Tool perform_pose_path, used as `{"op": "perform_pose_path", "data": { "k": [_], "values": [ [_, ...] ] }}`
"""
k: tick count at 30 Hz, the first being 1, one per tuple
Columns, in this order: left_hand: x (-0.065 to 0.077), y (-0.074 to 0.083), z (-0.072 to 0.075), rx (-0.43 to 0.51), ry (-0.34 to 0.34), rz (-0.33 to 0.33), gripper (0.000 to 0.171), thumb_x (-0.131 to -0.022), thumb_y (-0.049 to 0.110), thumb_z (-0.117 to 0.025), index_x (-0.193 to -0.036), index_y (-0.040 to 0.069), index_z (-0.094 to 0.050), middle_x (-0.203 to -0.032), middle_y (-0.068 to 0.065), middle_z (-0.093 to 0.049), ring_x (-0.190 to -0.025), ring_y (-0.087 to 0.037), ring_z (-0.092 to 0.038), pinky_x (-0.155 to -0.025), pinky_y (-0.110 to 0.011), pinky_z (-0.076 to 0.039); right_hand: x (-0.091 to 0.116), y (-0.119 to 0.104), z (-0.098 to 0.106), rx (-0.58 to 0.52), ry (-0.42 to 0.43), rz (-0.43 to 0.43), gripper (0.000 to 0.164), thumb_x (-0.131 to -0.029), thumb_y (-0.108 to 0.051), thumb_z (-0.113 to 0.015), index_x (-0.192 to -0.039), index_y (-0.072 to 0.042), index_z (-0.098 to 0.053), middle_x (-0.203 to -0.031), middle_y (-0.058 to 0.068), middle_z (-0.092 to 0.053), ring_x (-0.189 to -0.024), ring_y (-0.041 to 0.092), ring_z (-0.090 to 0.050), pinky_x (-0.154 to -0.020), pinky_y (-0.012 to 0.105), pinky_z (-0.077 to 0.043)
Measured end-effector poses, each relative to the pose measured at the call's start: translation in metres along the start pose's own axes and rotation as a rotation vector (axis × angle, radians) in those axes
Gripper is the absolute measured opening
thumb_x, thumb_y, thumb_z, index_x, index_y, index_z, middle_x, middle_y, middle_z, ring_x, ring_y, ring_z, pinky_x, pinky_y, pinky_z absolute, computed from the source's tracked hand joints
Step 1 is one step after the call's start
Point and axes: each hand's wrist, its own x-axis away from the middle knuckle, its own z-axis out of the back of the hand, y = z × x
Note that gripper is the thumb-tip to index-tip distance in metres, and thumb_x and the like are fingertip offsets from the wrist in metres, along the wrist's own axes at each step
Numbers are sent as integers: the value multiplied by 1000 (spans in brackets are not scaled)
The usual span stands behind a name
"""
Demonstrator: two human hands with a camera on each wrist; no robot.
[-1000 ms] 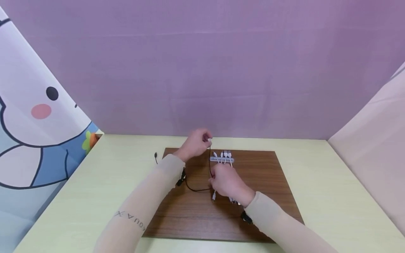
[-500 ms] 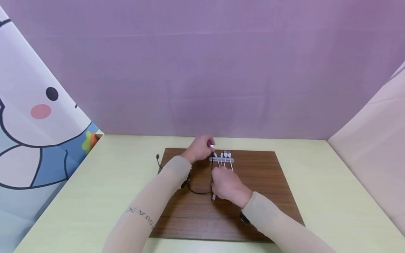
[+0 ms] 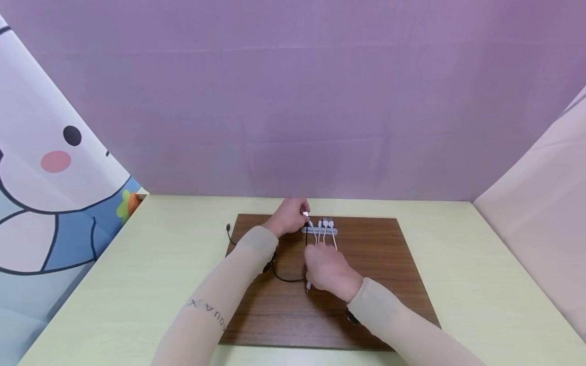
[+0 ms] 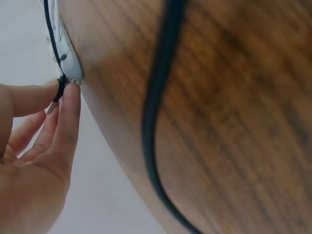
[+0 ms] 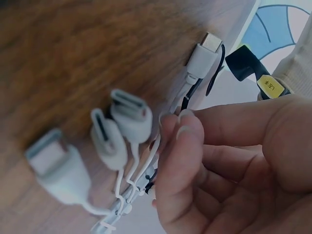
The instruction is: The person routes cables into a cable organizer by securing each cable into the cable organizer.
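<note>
My left hand (image 3: 288,216) pinches the plug end of a black cable (image 4: 151,122) between thumb and finger. That plug is right at the left end of a pale cable clip strip (image 4: 72,63); whether the cable sits in a slot cannot be told. Several white cables (image 3: 324,235) run through the strip towards me. Lower on the board, my right hand (image 3: 329,269) pinches the black cable between thumb and fingertips. Beside it, in the right wrist view, are a white USB-C plug (image 5: 201,61) and other white plugs (image 5: 61,165).
A brown wood-grain board (image 3: 366,305) lies on the pale yellow table (image 3: 458,244). The black cable's far connector (image 3: 228,227) is on the table past the board's left edge. A purple cloth (image 3: 293,101) hangs behind.
My left hand has brought the black cable's plug down and right, from above the board to the strip's left end. My right hand has shifted slightly, keeping its pinch.
</note>
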Motion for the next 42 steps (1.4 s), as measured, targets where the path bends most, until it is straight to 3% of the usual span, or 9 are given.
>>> {"op": "perform_pose_path", "data": {
  "k": [5,11,16,22,30,35,42],
  "values": [
    [-1,2,1,-30,-9,0,14,-94,4,-69,-107,2,-66,-96,-7,-63,-89,-22,-57,-81,-34,-51,-2,-2,-1,97,3,6,25,-85,2,-70,-66,-9,-60,-62,3,-55,-53,15,-51,-45,30,-47],
    [0,4,3,-46,-24,24,16,-95,5,-69,-110,2,-66,-100,-8,-62,-91,-23,-57,-83,-35,-51,-5,-7,-6,303,27,99,18,-81,-5,-76,-69,-11,-64,-63,1,-57,-58,16,-57,-48,35,-52],
    [0,4,3,-62,-34,32,18,-93,4,-70,-110,1,-66,-103,-9,-64,-93,-23,-58,-84,-36,-52,-7,-10,-7,350,18,123,22,-83,-6,-76,-67,-13,-62,-63,0,-56,-57,16,-56,-47,36,-51],
    [-1,5,0,-62,-52,29,19,-94,3,-67,-113,2,-65,-108,-11,-64,-94,-24,-58,-85,-37,-53,-7,-10,-4,323,4,140,21,-84,-5,-74,-68,-12,-61,-63,1,-55,-57,15,-54,-48,36,-50],
    [0,3,0,-86,-54,65,24,-96,12,-68,-117,0,-69,-117,-12,-68,-105,-26,-63,-93,-38,-53,-5,-10,-2,160,-6,113,23,-82,3,-70,-66,-11,-61,-63,0,-55,-56,14,-54,-47,31,-48],
    [-1,-3,0,-75,-59,42,21,-98,14,-66,-115,4,-73,-116,-10,-70,-108,-25,-64,-95,-39,-52,-4,-10,-2,123,11,138,27,-80,5,-67,-62,-12,-58,-60,0,-54,-54,14,-53,-45,30,-46],
    [2,-6,1,-39,-70,23,26,-100,12,-61,-123,3,-70,-119,-12,-69,-111,-26,-63,-97,-39,-51,-5,-3,1,30,41,175,36,-94,-9,-65,-59,-15,-57,-56,-2,-53,-49,10,-51,-44,28,-45]
  ]
}}
